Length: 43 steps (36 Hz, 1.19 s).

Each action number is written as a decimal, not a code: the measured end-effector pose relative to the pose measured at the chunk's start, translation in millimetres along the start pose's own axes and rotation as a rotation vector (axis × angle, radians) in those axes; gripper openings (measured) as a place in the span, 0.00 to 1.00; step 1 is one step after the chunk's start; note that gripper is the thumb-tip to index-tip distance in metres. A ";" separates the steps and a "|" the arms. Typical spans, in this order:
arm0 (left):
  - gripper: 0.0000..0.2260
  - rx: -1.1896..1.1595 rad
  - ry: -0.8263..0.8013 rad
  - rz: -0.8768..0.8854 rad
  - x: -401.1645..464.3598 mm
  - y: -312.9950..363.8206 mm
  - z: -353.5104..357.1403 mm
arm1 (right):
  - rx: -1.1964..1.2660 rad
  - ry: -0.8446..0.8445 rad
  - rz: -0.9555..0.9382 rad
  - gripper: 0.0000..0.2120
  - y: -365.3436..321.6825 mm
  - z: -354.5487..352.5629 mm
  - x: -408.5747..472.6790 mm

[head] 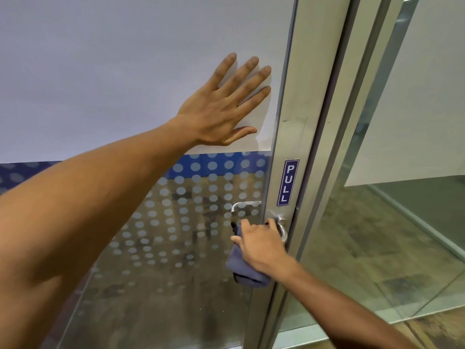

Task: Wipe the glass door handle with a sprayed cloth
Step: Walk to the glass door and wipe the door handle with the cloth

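Head view: the left hand [221, 107] lies flat, fingers spread, on the white-filmed upper glass of the door [125, 71]. Below it, the right hand [261, 244] is closed around a blue-grey cloth [242, 269] on the metal handle [280, 224], hiding most of the lever; only its end by the frame shows. A second handle behind the dotted glass is blurred. A PULL sign [288, 182] sits just above.

Mostly hidden: door handle [281, 224], covered by right hand [261, 244] and cloth [242, 269], only its metal end showing. Cloth itself partly concealed under that grip. Both forearms cut off by the frame's edges.
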<state>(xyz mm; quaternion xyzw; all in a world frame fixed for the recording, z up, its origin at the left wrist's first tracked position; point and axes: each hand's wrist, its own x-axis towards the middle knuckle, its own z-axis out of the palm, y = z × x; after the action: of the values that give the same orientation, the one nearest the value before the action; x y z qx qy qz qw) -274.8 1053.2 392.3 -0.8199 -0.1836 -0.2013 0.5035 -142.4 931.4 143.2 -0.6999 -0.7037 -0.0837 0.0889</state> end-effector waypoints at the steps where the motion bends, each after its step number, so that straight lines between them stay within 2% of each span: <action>1: 0.38 -0.003 0.001 0.000 -0.1 0.0 0.2 | -0.068 0.046 0.073 0.17 -13.5 6.1 -0.4; 3: 0.37 -0.001 0.002 0.004 0.2 0.4 0.9 | -0.099 0.094 0.196 0.14 -34.8 17.3 -2.0; 7: 0.38 0.011 0.000 0.010 0.7 0.0 1.4 | -0.072 0.190 0.278 0.12 -46.4 29.3 -1.5; 13: 0.38 0.017 0.006 0.013 0.1 0.9 2.7 | 0.150 0.370 0.420 0.09 -56.1 31.5 -1.6; 16: 0.38 -0.004 0.004 0.012 0.3 1.1 1.0 | 0.259 0.424 0.393 0.09 -60.4 36.8 -5.5; 19: 0.38 -0.022 0.008 0.009 0.6 1.2 0.9 | 0.376 0.519 0.272 0.07 -59.5 37.0 -15.6; 21: 0.38 -0.027 0.008 0.007 0.4 1.4 0.6 | 0.563 0.542 0.212 0.06 -49.9 30.7 -27.4; 24: 0.38 -0.024 0.011 0.004 0.1 1.6 0.4 | 1.085 0.377 0.238 0.05 -34.7 12.5 -47.9; 26: 0.38 -0.017 0.012 0.002 -0.2 1.0 0.2 | 1.498 0.395 0.351 0.06 -23.4 -1.1 -58.3; 28: 0.38 -0.003 0.008 -0.001 -2.1 0.2 -0.7 | 1.775 0.466 0.535 0.09 -1.7 -10.9 -65.8; 29: 0.38 -0.004 0.010 0.003 -0.6 0.8 0.1 | 1.760 0.496 0.618 0.10 11.8 -15.8 -68.7; 31: 0.38 -0.002 0.010 0.003 0.1 1.1 -0.3 | 1.565 0.633 0.649 0.08 36.1 -27.8 -70.9; 33: 0.38 -0.007 0.004 -0.002 0.4 1.4 -1.4 | 1.393 0.822 0.506 0.07 51.8 -40.6 -68.6; 34: 0.38 -0.008 0.001 -0.002 0.2 1.4 -1.7 | 1.303 0.828 0.409 0.07 56.1 -45.4 -66.8; 37: 0.38 -0.007 -0.003 -0.003 -0.6 1.7 -3.1 | 1.057 0.676 0.228 0.04 59.1 -40.5 -53.4; 43: 0.37 -0.013 0.000 0.003 -1.3 0.9 -2.2 | 0.529 0.262 0.072 0.14 35.7 1.3 -30.9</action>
<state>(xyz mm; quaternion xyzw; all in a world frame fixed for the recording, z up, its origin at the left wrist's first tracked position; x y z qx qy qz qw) -275.8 1050.7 391.9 -0.8234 -0.1812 -0.2019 0.4984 -106.5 901.9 134.2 -0.6601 -0.6583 0.0161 0.3615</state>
